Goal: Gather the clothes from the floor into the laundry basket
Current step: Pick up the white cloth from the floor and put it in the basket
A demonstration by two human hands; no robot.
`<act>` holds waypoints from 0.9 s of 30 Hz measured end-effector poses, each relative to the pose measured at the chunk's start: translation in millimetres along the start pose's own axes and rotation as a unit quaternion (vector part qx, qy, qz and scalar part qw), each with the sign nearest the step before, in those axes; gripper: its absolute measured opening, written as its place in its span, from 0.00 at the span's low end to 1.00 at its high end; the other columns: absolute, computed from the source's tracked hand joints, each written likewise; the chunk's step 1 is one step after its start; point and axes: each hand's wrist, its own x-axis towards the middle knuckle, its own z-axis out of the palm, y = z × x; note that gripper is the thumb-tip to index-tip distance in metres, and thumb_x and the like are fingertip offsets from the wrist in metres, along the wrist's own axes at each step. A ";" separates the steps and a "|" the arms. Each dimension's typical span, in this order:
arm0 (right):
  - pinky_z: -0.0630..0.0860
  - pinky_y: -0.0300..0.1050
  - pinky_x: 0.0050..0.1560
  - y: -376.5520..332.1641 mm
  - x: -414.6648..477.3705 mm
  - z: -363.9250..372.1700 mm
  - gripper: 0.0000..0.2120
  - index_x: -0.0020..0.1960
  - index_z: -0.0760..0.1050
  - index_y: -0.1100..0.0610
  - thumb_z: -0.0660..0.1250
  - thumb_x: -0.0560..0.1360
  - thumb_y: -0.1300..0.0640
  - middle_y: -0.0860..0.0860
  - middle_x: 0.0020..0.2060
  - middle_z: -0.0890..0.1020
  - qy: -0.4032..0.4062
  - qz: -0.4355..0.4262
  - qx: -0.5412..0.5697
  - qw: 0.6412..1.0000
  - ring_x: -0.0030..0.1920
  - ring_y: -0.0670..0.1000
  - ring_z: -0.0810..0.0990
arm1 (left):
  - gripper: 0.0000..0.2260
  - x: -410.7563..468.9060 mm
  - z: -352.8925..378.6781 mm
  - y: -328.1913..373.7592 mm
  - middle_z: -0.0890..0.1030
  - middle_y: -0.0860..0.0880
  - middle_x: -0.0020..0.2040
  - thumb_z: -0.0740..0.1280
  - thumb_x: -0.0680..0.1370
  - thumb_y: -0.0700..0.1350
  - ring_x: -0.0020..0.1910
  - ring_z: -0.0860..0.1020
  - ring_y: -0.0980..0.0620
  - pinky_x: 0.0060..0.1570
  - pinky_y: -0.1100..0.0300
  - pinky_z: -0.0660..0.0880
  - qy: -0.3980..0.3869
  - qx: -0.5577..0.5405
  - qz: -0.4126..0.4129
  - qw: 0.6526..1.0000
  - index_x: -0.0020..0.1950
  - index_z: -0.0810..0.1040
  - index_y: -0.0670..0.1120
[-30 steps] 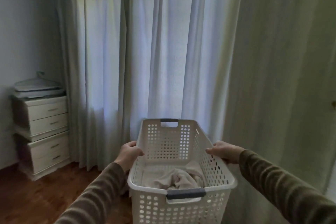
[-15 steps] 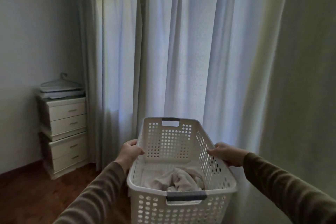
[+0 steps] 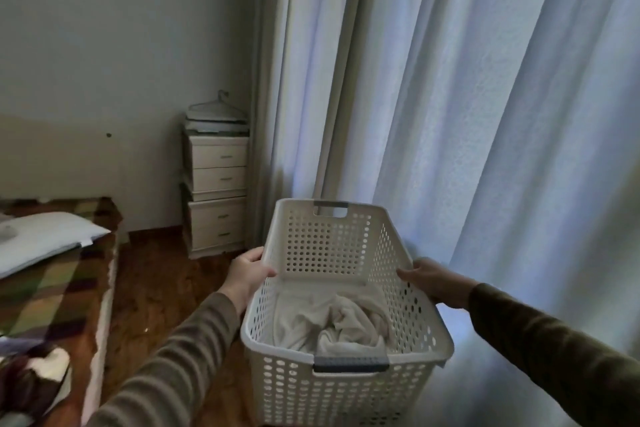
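Carrying basket [image 3: 346,288]: left hand [image 3: 247,276], right hand [image 3: 429,282] clamped on rims at 9 and 3. Next: find floor clothes.

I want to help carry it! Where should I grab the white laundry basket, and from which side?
Grab the laundry basket by its grey-lined handle slots: one on the near end, one on the far end. Come in from the ends, probably easiest, since the left hand and right hand already hold the long side rims.
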 end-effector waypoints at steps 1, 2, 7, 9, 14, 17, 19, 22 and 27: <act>0.80 0.42 0.34 1.6 6.4 4.1 0.11 0.41 0.73 0.58 0.58 0.79 0.55 0.53 0.37 0.80 -0.001 -0.007 -0.004 1.000 0.31 0.47 0.82 | 0.22 -1.3 -1.1 -4.9 0.79 0.38 0.55 0.60 0.73 0.26 0.52 0.78 0.41 0.52 0.51 0.75 0.011 -0.005 -0.004 1.000 0.65 0.74 0.39; 0.78 0.40 0.30 2.5 11.6 9.6 0.11 0.40 0.72 0.57 0.58 0.79 0.54 0.52 0.36 0.80 -0.003 -0.009 -0.004 1.000 0.29 0.46 0.82 | 0.23 -1.9 -3.4 -11.4 0.79 0.38 0.56 0.60 0.73 0.26 0.51 0.78 0.41 0.51 0.52 0.75 0.017 -0.008 -0.011 1.000 0.66 0.73 0.40; 0.78 0.42 0.33 8.0 42.3 46.3 0.09 0.42 0.72 0.58 0.58 0.79 0.56 0.52 0.37 0.79 -0.054 -0.012 -0.005 0.998 0.35 0.49 0.79 | 0.22 -6.3 -21.7 -44.9 0.79 0.46 0.41 0.60 0.72 0.26 0.39 0.78 0.48 0.36 0.59 0.74 0.061 -0.008 -0.041 0.997 0.63 0.75 0.41; 0.79 0.43 0.35 11.4 52.2 65.8 0.08 0.48 0.72 0.60 0.58 0.79 0.56 0.52 0.37 0.79 -0.080 -0.013 -0.008 0.997 0.35 0.50 0.80 | 0.21 -5.2 -32.3 -59.6 0.80 0.45 0.43 0.60 0.73 0.27 0.41 0.78 0.47 0.36 0.59 0.74 0.082 -0.003 -0.054 0.995 0.63 0.75 0.42; 0.80 0.52 0.48 14.8 60.9 106.9 0.15 0.57 0.74 0.65 0.57 0.78 0.55 0.58 0.47 0.81 -0.119 0.004 -0.024 0.993 0.47 0.58 0.82 | 0.21 -5.0 -54.6 -87.0 0.79 0.42 0.52 0.60 0.74 0.29 0.50 0.77 0.44 0.41 0.59 0.74 0.103 0.007 -0.080 0.991 0.65 0.74 0.43; 0.80 0.44 0.42 21.1 65.9 128.0 0.11 0.53 0.73 0.64 0.57 0.79 0.57 0.55 0.43 0.80 -0.135 0.024 -0.009 0.990 0.47 0.56 0.83 | 0.22 -2.2 -64.8 -104.0 0.79 0.42 0.55 0.59 0.75 0.29 0.50 0.77 0.43 0.38 0.60 0.74 0.110 0.004 -0.091 0.990 0.66 0.74 0.44; 0.77 0.35 0.25 27.6 69.4 144.0 0.09 0.46 0.72 0.62 0.57 0.79 0.59 0.52 0.37 0.79 -0.153 0.049 0.027 0.987 0.32 0.48 0.83 | 0.22 0.4 -71.6 -116.8 0.79 0.42 0.57 0.59 0.76 0.30 0.50 0.77 0.44 0.40 0.59 0.74 0.110 0.007 -0.100 0.989 0.67 0.72 0.45; 0.77 0.35 0.26 42.2 81.0 167.9 0.10 0.50 0.72 0.65 0.57 0.79 0.58 0.58 0.45 0.81 -0.157 0.059 0.036 0.985 0.33 0.48 0.83 | 0.22 4.4 -78.4 -137.1 0.78 0.43 0.60 0.59 0.76 0.31 0.52 0.76 0.44 0.47 0.57 0.74 0.115 0.011 -0.108 0.987 0.69 0.71 0.47; 0.78 0.46 0.47 80.2 105.2 215.5 0.18 0.62 0.71 0.64 0.58 0.78 0.53 0.58 0.51 0.81 -0.181 0.070 -0.005 0.981 0.49 0.56 0.82 | 0.22 9.5 -81.0 -185.1 0.77 0.45 0.61 0.61 0.77 0.36 0.57 0.76 0.44 0.52 0.53 0.74 0.128 0.038 -0.118 0.984 0.70 0.69 0.49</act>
